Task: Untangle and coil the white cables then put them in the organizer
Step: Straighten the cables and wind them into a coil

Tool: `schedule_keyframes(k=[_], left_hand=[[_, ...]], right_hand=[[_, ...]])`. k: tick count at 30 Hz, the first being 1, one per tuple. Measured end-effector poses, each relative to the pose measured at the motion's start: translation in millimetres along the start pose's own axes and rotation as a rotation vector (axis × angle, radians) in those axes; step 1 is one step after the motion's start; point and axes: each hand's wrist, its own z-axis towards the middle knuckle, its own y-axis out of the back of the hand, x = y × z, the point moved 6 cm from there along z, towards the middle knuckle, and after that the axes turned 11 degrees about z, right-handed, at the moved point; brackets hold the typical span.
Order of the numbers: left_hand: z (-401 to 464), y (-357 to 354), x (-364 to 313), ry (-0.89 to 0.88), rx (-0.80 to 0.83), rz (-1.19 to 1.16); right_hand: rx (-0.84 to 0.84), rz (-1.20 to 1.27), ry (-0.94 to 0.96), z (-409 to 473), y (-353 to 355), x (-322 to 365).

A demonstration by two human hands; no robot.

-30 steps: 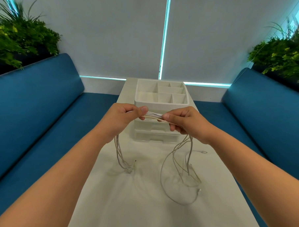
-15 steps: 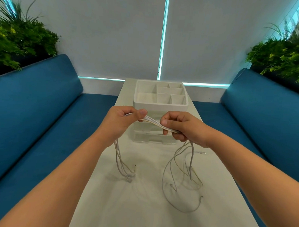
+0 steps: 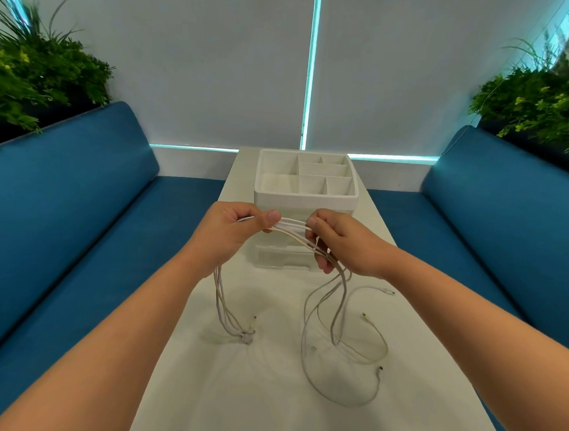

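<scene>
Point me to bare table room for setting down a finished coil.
Near end of the table, this side of the cable loops: bare. Another bare strip left of the organizer, along the table's left edge. Crowded: the middle, where the white cables hang from the left hand and right hand and spread rightward, connectors scattered. The organizer's top compartments show nothing inside.

Organizer (image 3: 305, 196) sits at the table's (image 3: 236, 392) far end; cables (image 3: 334, 318) hang between both hands (image 3: 233, 232) (image 3: 344, 242) just before it, loose ends on the table. Benches (image 3: 66, 179) flank left and right.
</scene>
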Motion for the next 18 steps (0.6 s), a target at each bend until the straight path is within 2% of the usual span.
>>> schedule_keyframes(k=[5, 7, 11, 15, 16, 18], left_hand=[[1, 4, 1, 0.001, -0.042, 0.004], [2, 6, 2, 0.005, -0.049, -0.012], [3, 4, 5, -0.001, -0.005, 0.040], [5, 0, 14, 0.037, 0.059, 0.128], [6, 1, 18, 0.060, 0.060, 0.137], [6, 6, 24, 0.098, 0.042, 0.136]], right_hand=[[-0.158, 0.059, 0.092, 3, 5, -1], [-0.183, 0.006, 0.148, 4, 7, -2], [-0.150, -0.372, 0.210, 4, 13, -3], [-0.234, -0.709, 0.176, 4, 22, 5], [-0.256, -0.704, 0.163, 4, 25, 6], [-0.238, -0.452, 0.131, 3, 31, 4]])
